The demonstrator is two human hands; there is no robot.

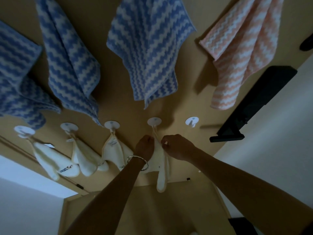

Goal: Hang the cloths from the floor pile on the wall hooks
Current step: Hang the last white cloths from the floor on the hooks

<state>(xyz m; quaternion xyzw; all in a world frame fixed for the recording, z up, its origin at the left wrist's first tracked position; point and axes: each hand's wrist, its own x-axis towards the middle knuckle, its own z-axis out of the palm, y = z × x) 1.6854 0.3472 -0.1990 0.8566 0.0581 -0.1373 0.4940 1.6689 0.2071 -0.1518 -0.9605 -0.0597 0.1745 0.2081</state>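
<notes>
Both hands are working at the fourth hook (154,121) in the lower row. The cream cloth (161,177) is hanging from it by its loop. The left hand (144,146), bangle (137,162) on the wrist, is gripping the cloth's top just under the loop. The right hand (176,146) is pinching the edge beside it. Three other cream cloths (111,153) are hanging on hooks to the left. A fifth hook (191,121) is sitting just right. Above, blue zigzag cloths (149,48) and a peach cloth (242,48) are hanging on the tan wall (186,82).
</notes>
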